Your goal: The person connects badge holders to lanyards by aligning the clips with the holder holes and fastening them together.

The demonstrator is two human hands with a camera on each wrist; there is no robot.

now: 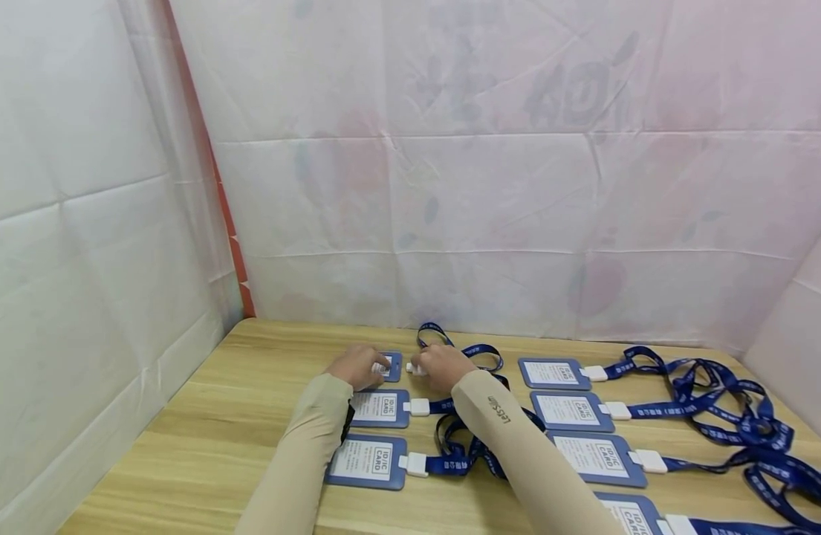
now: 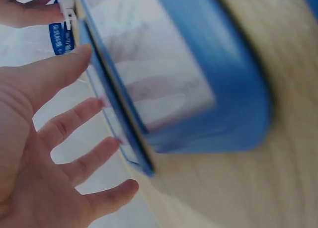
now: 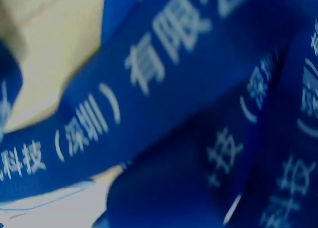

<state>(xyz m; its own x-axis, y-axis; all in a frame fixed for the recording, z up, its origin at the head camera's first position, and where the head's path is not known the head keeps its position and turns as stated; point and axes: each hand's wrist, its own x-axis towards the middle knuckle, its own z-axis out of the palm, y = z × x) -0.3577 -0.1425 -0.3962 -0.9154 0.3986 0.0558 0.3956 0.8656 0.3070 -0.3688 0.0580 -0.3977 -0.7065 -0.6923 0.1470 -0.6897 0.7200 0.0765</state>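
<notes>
Both hands reach to the far blue ID card holder at the top of the left column on the wooden table. My left hand lies over its left part; in the left wrist view that hand has straight, spread fingers beside a blue holder. My right hand has curled fingers at the holder's white clip, where the blue lanyard joins. The right wrist view shows only blue lanyard straps with white print, very close.
Two more blue holders lie nearer me under my forearms. A second column of several holders lies to the right, their lanyards heaped at the right edge. White cloth walls close the back and sides.
</notes>
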